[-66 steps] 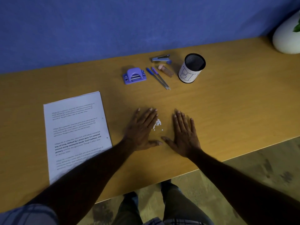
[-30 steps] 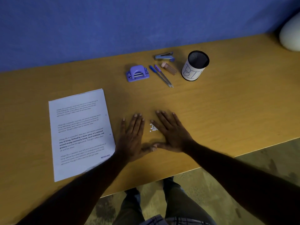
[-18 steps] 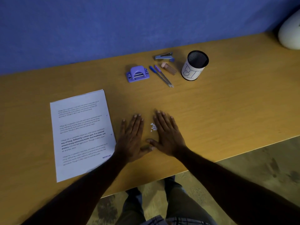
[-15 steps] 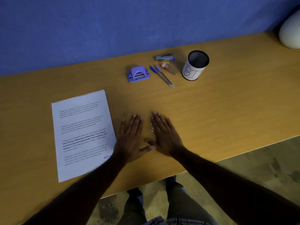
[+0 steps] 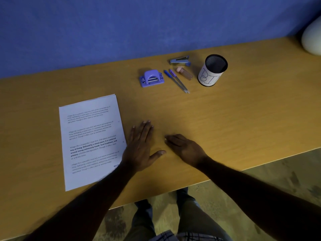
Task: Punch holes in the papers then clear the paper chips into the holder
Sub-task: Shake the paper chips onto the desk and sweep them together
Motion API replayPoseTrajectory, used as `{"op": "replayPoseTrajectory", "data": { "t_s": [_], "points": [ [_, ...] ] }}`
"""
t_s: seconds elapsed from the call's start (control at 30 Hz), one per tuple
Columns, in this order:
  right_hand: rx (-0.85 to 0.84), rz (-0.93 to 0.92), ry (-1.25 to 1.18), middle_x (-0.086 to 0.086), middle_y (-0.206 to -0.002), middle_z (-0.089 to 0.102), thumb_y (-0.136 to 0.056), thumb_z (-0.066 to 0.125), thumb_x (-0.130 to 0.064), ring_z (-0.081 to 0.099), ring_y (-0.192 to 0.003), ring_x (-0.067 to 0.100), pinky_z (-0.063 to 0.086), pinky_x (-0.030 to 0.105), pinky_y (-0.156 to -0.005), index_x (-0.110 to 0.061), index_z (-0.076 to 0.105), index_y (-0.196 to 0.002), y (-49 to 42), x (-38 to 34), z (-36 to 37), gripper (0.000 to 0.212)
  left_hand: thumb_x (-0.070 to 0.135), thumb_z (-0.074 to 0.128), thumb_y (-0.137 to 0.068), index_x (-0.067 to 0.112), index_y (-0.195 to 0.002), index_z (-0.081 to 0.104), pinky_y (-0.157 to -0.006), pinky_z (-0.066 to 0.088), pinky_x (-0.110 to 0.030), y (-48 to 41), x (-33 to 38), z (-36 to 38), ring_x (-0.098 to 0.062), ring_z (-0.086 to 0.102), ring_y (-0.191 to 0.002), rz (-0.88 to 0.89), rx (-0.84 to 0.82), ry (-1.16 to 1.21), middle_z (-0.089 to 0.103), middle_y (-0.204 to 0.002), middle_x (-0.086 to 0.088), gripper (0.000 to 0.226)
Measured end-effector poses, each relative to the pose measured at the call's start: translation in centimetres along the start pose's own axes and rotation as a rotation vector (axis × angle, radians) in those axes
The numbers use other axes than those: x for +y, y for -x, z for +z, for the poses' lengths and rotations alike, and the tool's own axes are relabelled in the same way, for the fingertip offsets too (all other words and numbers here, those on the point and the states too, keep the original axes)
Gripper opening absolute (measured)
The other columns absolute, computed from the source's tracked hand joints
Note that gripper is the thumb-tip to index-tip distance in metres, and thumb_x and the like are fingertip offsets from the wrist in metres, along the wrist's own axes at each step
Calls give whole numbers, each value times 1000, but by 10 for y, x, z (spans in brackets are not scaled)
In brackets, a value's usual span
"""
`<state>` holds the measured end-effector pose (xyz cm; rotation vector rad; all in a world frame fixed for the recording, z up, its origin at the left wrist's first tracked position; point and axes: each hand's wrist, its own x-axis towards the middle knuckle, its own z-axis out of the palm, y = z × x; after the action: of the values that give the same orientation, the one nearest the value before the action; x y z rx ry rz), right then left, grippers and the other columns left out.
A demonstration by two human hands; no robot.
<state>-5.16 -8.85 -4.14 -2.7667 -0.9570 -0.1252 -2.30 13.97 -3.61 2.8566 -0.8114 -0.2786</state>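
My left hand (image 5: 140, 146) lies flat and open on the wooden desk (image 5: 243, 119), palm down, just right of the stack of printed papers (image 5: 92, 136). My right hand (image 5: 184, 146) rests beside it with the fingers curled in over the small white paper chips (image 5: 165, 140); only a speck of them shows at the fingertips. The purple hole punch (image 5: 152, 78) sits at the back of the desk. To its right stands the black mesh holder (image 5: 212, 70) with a white label, upright and apart from both hands.
Two pens (image 5: 177, 81), a small pink item (image 5: 185, 73) and a blue stapler (image 5: 179, 60) lie between the punch and the holder. A white rounded vase (image 5: 312, 39) is at the far right. The desk's front edge runs just behind my wrists.
My right hand has slid left over the chips and curled its fingers around them, hiding the pile. My left hand has stayed flat beside the papers.
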Motion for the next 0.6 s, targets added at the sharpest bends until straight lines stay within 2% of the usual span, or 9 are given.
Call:
{"op": "replayPoseTrajectory", "data": {
  "t_s": [0.17,0.23,0.37,0.47,0.6],
  "points": [
    [33,-70,19,14,-107,71,-73,81,-6,69,-87,29,59,33,-61,-1,72,-105,-13,5,-8,34,81,14,-87,3,-152,28,-121,16,-54,-3,1,-4,-28,13,-152,9,-20,-18,21,-162,-15,102],
    [31,-82,22,14,-104,71,-75,79,-7,68,-84,28,59,32,-59,-1,73,-103,-17,5,-10,29,81,12,-86,4,-152,27,-122,16,-53,-4,1,-5,-27,13,-153,7,-31,-28,21,-163,-14,103],
    [8,-63,48,14,-99,70,-82,73,-10,66,-84,28,59,33,-65,-2,73,-98,-25,5,-9,18,80,12,-87,3,-151,30,-121,19,-52,-6,3,-7,-28,18,-151,16,-19,-27,26,-161,-15,102],
    [-46,32,31,15,-101,68,-87,65,-12,63,-90,30,57,37,-75,-3,72,-99,-35,6,-11,16,80,13,-87,2,-149,33,-120,21,-52,-11,6,-10,-30,22,-150,24,-6,-20,30,-159,-16,101],
    [-26,253,-218,14,-105,71,-81,66,0,64,-101,30,49,33,-90,-2,73,-100,-42,17,-19,20,80,15,-87,2,-149,34,-119,23,-52,-18,9,-13,-31,26,-149,22,-9,-31,32,-158,-17,101]
  ]
}}
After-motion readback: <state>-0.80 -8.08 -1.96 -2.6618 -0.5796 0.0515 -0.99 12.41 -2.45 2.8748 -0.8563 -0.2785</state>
